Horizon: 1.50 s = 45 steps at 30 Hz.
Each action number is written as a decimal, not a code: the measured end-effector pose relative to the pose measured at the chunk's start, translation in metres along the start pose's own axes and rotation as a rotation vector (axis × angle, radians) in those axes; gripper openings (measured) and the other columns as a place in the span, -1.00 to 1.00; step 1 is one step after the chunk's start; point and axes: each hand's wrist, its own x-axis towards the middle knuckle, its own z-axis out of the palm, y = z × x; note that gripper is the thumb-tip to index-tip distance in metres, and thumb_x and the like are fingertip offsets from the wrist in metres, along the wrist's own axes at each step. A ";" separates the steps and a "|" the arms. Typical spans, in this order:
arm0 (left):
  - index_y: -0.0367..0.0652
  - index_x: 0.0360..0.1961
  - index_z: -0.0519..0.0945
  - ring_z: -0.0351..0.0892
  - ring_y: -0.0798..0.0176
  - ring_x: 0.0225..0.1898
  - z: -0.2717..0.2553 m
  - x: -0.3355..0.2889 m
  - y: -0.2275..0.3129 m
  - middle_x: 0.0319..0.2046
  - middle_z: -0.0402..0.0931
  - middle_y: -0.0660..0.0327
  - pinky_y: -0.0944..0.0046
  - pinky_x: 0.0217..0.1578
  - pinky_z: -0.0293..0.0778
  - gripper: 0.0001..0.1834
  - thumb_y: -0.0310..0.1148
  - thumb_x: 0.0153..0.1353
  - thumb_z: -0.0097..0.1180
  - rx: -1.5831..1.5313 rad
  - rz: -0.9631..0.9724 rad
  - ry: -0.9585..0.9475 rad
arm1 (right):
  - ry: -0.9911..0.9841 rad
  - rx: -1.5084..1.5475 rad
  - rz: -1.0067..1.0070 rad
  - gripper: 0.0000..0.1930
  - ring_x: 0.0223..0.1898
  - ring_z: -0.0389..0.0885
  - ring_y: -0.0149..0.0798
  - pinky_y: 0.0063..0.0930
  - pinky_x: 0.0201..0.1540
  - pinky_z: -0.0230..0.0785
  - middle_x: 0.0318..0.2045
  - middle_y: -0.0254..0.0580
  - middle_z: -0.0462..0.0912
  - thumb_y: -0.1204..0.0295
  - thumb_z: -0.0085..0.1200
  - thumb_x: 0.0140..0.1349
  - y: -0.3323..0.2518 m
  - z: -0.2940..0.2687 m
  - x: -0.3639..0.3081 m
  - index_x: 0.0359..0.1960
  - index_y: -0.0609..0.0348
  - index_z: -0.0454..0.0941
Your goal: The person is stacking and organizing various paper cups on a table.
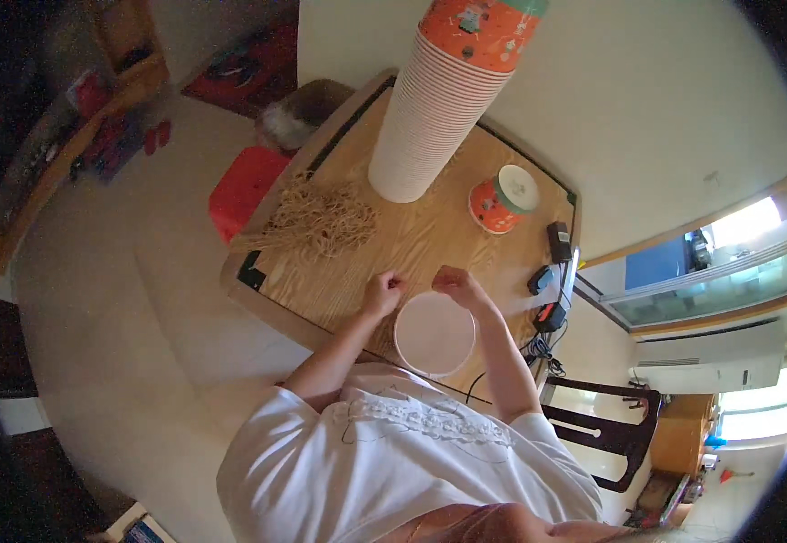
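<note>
A round white paper tub [435, 335] stands close to my body at the table's near edge, its pale flat round face turned up. My left hand [384, 294] is closed just beyond its far left side, fingertips pinched together. Over the tub's far rim, my right hand [458, 285] has its fingers curled in; whether it grips the rim or something thin, I cannot tell. To the far left lies a tangled heap of tan twine [325, 217]. Behind it rises a tall leaning stack of nested paper tubs [443, 109], with an orange printed one on top.
An orange and green printed tub [502, 201] sits far right on the wooden table [411, 240]. Black adapters [552, 317] and cables line the right edge. A red stool [244, 190] stands left of the table, a dark chair [606, 425] to the right.
</note>
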 end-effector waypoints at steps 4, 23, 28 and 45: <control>-0.23 -0.49 0.55 0.51 0.32 -0.50 -0.012 -0.005 -0.002 -0.57 0.54 0.15 0.29 -0.44 0.42 -0.82 -0.33 -0.05 0.16 0.070 0.000 -0.104 | -0.036 0.109 0.044 -0.96 -0.37 0.39 -0.56 -0.66 -0.29 0.26 -0.48 -0.44 0.48 0.50 0.05 0.05 0.014 -0.009 -0.004 -0.45 0.18 0.48; -0.22 -0.48 0.58 0.50 0.41 -0.46 0.019 0.021 0.007 -0.53 0.56 0.24 0.35 -0.39 0.43 -0.88 -0.39 -0.01 0.18 0.043 0.042 -0.514 | -0.043 0.381 0.280 -0.78 -0.45 0.42 -0.51 -0.59 -0.41 0.30 -0.51 -0.44 0.52 0.28 -0.01 0.15 0.021 0.012 -0.032 -0.41 0.18 0.54; -0.20 -0.48 0.58 0.51 0.42 -0.47 0.023 0.016 0.013 -0.55 0.56 0.26 0.36 -0.41 0.43 -0.89 -0.38 0.00 0.17 0.058 0.024 -0.452 | 0.059 0.492 0.379 -0.79 -0.48 0.41 -0.52 -0.59 -0.45 0.29 -0.54 -0.44 0.51 0.27 0.01 0.14 0.029 0.014 -0.027 -0.44 0.16 0.54; -0.22 -0.48 0.58 0.52 0.36 -0.55 0.022 0.017 0.013 -0.57 0.56 0.19 0.34 -0.46 0.44 -0.91 -0.43 -0.02 0.16 0.036 0.146 -0.330 | -0.014 0.682 0.445 -0.84 -0.55 0.43 -0.55 -0.68 -0.56 0.28 -0.54 -0.39 0.52 0.37 0.04 0.13 0.018 0.010 -0.009 -0.42 0.21 0.54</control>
